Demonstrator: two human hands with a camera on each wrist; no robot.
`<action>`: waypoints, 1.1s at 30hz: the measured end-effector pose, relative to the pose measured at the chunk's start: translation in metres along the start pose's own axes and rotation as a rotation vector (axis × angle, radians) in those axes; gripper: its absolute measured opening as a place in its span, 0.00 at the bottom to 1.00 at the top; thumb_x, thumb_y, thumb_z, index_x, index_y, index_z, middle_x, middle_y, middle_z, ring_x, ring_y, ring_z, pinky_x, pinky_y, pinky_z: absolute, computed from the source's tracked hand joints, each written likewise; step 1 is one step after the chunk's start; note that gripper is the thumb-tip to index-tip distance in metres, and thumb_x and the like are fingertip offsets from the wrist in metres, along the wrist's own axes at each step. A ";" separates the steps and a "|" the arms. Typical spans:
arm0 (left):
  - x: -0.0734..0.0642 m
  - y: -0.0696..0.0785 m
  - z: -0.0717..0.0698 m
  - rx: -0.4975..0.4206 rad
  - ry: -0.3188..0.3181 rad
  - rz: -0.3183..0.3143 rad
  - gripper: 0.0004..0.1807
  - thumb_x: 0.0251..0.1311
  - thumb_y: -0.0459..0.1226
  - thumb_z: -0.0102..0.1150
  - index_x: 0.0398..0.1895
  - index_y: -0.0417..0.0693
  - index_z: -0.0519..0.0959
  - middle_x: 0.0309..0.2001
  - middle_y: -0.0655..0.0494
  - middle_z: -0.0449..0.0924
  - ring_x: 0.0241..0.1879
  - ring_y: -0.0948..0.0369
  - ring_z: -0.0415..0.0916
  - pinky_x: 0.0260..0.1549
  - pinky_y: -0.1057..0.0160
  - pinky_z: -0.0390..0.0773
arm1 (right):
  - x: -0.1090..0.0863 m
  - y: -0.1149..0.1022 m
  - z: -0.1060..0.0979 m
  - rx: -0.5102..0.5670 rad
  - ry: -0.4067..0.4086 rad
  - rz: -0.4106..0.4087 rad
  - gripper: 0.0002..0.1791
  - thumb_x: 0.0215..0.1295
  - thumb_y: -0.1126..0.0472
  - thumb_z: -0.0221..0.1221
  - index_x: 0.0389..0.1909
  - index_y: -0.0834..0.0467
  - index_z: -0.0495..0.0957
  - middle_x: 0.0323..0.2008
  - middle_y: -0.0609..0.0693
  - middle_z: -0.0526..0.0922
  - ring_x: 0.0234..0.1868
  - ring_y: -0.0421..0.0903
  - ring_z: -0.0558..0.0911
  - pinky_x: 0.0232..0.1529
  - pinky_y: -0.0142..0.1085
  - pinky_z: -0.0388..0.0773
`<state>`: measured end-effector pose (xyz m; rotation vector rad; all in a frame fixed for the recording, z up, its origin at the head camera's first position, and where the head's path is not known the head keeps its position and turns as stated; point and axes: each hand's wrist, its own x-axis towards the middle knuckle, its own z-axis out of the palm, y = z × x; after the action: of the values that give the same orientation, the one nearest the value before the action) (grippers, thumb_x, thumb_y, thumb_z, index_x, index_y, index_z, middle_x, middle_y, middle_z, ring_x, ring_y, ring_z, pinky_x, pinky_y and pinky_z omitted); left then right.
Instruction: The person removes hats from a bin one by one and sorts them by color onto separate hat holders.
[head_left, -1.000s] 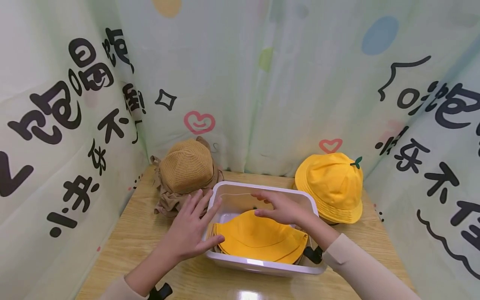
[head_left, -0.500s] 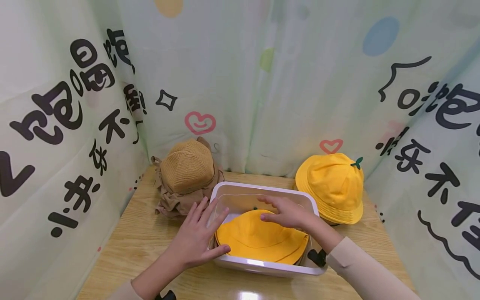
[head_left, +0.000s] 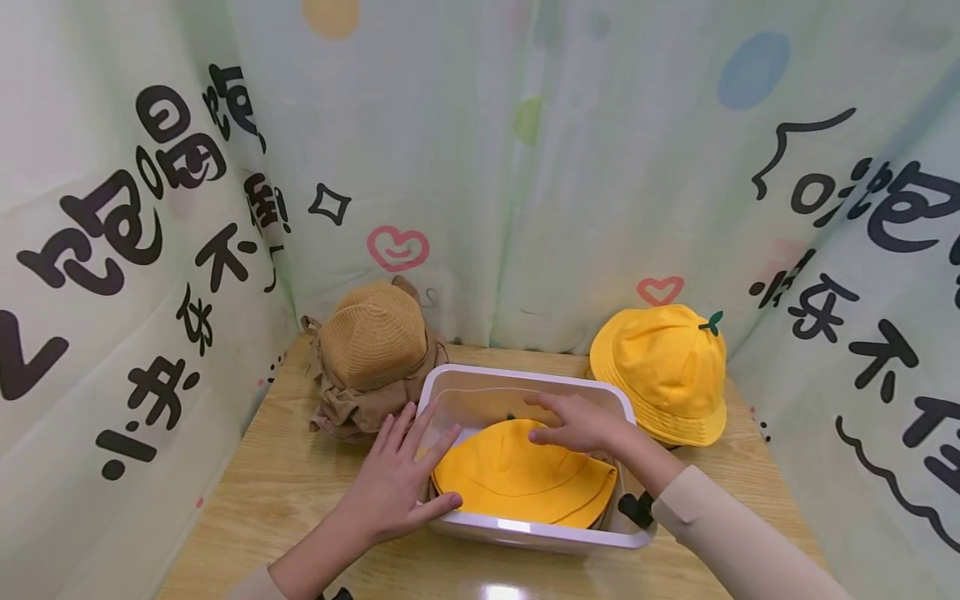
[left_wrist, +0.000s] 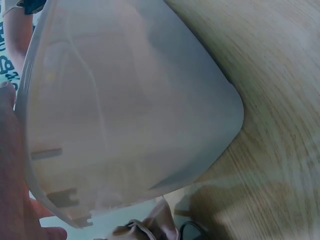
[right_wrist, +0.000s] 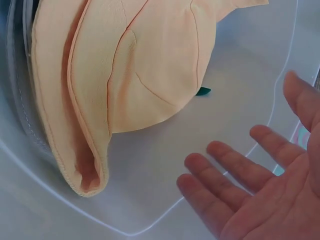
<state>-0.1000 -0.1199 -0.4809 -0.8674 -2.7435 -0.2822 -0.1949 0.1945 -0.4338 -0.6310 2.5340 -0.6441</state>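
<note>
A white plastic bin (head_left: 517,536) stands on the table with a folded yellow bucket hat (head_left: 517,479) inside. My left hand (head_left: 401,479) is at the bin's left rim, fingers spread and nearly straight; in the left wrist view it lies along that rim, beside the bin's outer wall (left_wrist: 135,100). Over the right part of the bin hovers my right hand (head_left: 581,425). The right wrist view shows its fingers (right_wrist: 240,165) extended and apart from the hat (right_wrist: 155,75), holding nothing. A greyish layered edge (right_wrist: 22,75) shows beneath the hat; what it belongs to is mostly hidden.
Behind the bin to the left sits a tan knitted hat (head_left: 375,333) on top of brown cloth (head_left: 345,408). At the back right is another yellow bucket hat (head_left: 660,375) with a green sprout. Printed curtains (head_left: 465,167) enclose the wooden table (head_left: 255,467).
My left hand has shifted slightly right, closer to the bin's rim. The right hand has drifted a little to the right above the bin. The hats stay where they were.
</note>
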 end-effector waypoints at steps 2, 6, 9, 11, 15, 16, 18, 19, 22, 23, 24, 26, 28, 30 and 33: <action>-0.001 0.001 0.001 -0.013 -0.009 -0.008 0.45 0.63 0.74 0.33 0.79 0.67 0.54 0.80 0.44 0.44 0.76 0.38 0.47 0.69 0.34 0.54 | 0.000 0.000 0.000 0.003 -0.018 0.019 0.36 0.68 0.46 0.62 0.72 0.55 0.66 0.68 0.57 0.72 0.65 0.59 0.75 0.62 0.56 0.72; -0.003 0.002 0.001 -0.025 -0.027 -0.013 0.46 0.61 0.75 0.35 0.79 0.68 0.53 0.80 0.41 0.42 0.77 0.39 0.43 0.70 0.34 0.52 | 0.000 0.001 0.001 -0.014 -0.050 0.059 0.37 0.66 0.46 0.63 0.72 0.56 0.66 0.68 0.59 0.72 0.65 0.59 0.74 0.64 0.57 0.70; -0.004 0.003 0.001 -0.020 -0.045 -0.020 0.47 0.60 0.76 0.35 0.79 0.69 0.52 0.79 0.37 0.42 0.77 0.38 0.43 0.70 0.35 0.52 | 0.001 0.002 0.001 -0.022 -0.083 0.093 0.38 0.66 0.46 0.64 0.72 0.58 0.66 0.69 0.59 0.71 0.67 0.59 0.71 0.66 0.57 0.67; -0.005 0.003 0.001 -0.016 -0.060 -0.029 0.48 0.59 0.76 0.35 0.79 0.69 0.51 0.79 0.35 0.41 0.77 0.37 0.42 0.70 0.35 0.52 | 0.002 0.003 0.002 -0.020 -0.107 0.112 0.39 0.65 0.46 0.64 0.72 0.59 0.66 0.70 0.60 0.69 0.69 0.60 0.70 0.67 0.57 0.66; -0.006 0.003 0.003 -0.018 -0.066 -0.043 0.48 0.59 0.76 0.36 0.79 0.67 0.55 0.78 0.32 0.40 0.77 0.36 0.42 0.70 0.35 0.51 | 0.004 0.004 0.004 -0.045 -0.139 0.138 0.37 0.66 0.47 0.64 0.71 0.61 0.67 0.70 0.60 0.69 0.70 0.60 0.68 0.69 0.56 0.63; -0.006 0.003 0.004 -0.015 -0.061 -0.043 0.48 0.59 0.76 0.36 0.79 0.66 0.55 0.78 0.32 0.41 0.76 0.36 0.43 0.70 0.35 0.52 | 0.004 0.004 0.005 -0.065 -0.145 0.141 0.37 0.66 0.48 0.64 0.71 0.61 0.67 0.70 0.61 0.69 0.70 0.60 0.69 0.69 0.56 0.64; -0.006 0.003 0.004 -0.015 -0.048 -0.039 0.48 0.59 0.76 0.37 0.78 0.65 0.57 0.78 0.31 0.42 0.76 0.36 0.45 0.70 0.35 0.53 | 0.006 0.003 0.008 -0.081 -0.157 0.162 0.36 0.65 0.48 0.65 0.70 0.61 0.69 0.69 0.60 0.71 0.69 0.59 0.70 0.69 0.55 0.64; -0.006 0.002 0.005 -0.015 -0.042 -0.036 0.47 0.59 0.76 0.37 0.78 0.65 0.58 0.78 0.31 0.42 0.76 0.36 0.45 0.70 0.35 0.53 | 0.007 0.003 0.010 -0.091 -0.166 0.178 0.36 0.64 0.48 0.65 0.69 0.60 0.69 0.68 0.60 0.71 0.69 0.59 0.70 0.69 0.55 0.64; -0.007 0.002 0.006 -0.007 -0.036 -0.035 0.47 0.60 0.76 0.37 0.78 0.66 0.57 0.78 0.31 0.42 0.75 0.35 0.47 0.69 0.35 0.54 | 0.011 0.001 0.015 -0.125 -0.201 0.219 0.37 0.62 0.46 0.66 0.69 0.57 0.70 0.67 0.58 0.73 0.68 0.59 0.71 0.68 0.55 0.65; -0.007 0.002 0.006 -0.007 -0.035 -0.035 0.47 0.60 0.75 0.38 0.78 0.66 0.57 0.77 0.31 0.42 0.75 0.35 0.47 0.69 0.35 0.55 | 0.012 0.000 0.016 -0.126 -0.209 0.235 0.38 0.62 0.45 0.66 0.70 0.56 0.70 0.67 0.58 0.73 0.68 0.59 0.71 0.69 0.55 0.65; -0.007 0.002 0.006 -0.009 -0.038 -0.037 0.47 0.60 0.75 0.38 0.79 0.67 0.56 0.78 0.31 0.42 0.76 0.35 0.46 0.70 0.36 0.54 | 0.014 -0.001 0.017 -0.136 -0.220 0.247 0.38 0.62 0.44 0.66 0.70 0.56 0.69 0.68 0.58 0.73 0.68 0.59 0.70 0.69 0.55 0.64; -0.006 0.002 0.006 -0.008 -0.043 -0.041 0.46 0.60 0.75 0.38 0.79 0.68 0.55 0.78 0.31 0.41 0.76 0.35 0.46 0.70 0.36 0.54 | 0.016 -0.002 0.019 -0.147 -0.226 0.247 0.38 0.62 0.45 0.66 0.70 0.56 0.68 0.68 0.59 0.72 0.68 0.59 0.71 0.69 0.55 0.64; -0.006 0.002 0.006 -0.012 -0.038 -0.040 0.46 0.60 0.75 0.40 0.78 0.68 0.55 0.78 0.31 0.40 0.76 0.35 0.46 0.70 0.36 0.54 | 0.019 -0.003 0.020 -0.140 -0.227 0.252 0.39 0.63 0.45 0.65 0.71 0.56 0.67 0.68 0.59 0.72 0.68 0.59 0.71 0.69 0.55 0.64; -0.005 0.002 0.007 -0.014 -0.035 -0.039 0.46 0.60 0.74 0.41 0.78 0.68 0.56 0.78 0.31 0.40 0.75 0.35 0.46 0.70 0.36 0.54 | 0.021 -0.004 0.021 -0.142 -0.225 0.249 0.39 0.64 0.45 0.65 0.72 0.56 0.66 0.68 0.59 0.71 0.68 0.59 0.71 0.69 0.55 0.65; -0.004 0.002 0.008 -0.013 -0.028 -0.033 0.45 0.60 0.74 0.41 0.78 0.69 0.56 0.78 0.31 0.40 0.75 0.34 0.47 0.70 0.36 0.55 | 0.024 -0.005 0.024 -0.158 -0.221 0.241 0.41 0.64 0.44 0.65 0.74 0.56 0.64 0.69 0.58 0.70 0.68 0.58 0.71 0.69 0.54 0.65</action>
<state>-0.0968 -0.1184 -0.4892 -0.8355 -2.7871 -0.2965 -0.2000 0.1702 -0.4575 -0.4130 2.4158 -0.2760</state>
